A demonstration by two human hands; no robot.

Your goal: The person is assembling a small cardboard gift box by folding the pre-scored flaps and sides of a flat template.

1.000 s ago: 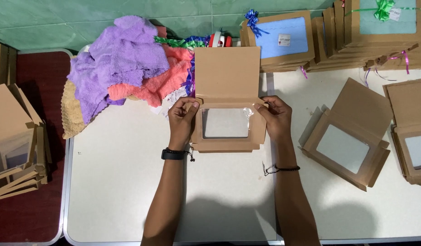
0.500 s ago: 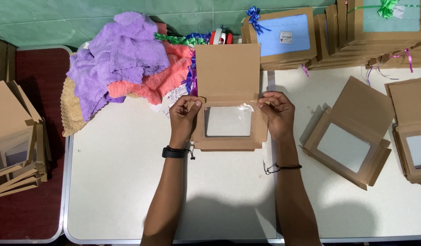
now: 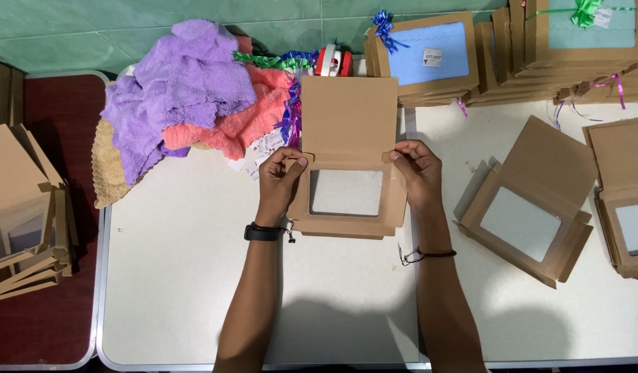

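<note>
Window box (image 3: pixel 346 162) at mid-table (image 3: pixel 181 290), lid flap raised toward the far edge. Left hand (image 3: pixel 279 181) pinches the left side flap at the lid hinge; right hand (image 3: pixel 417 173) pinches the right side flap likewise. The box looks like thin brown card: light, stiff across its panels, readily creased along the folds. The clear window appears flimsy and easily dented, so the card edges and corners seem the safest holds. Towels (image 3: pixel 188 90) lie just behind; a second open box (image 3: pixel 533 200) sits to the right.
</note>
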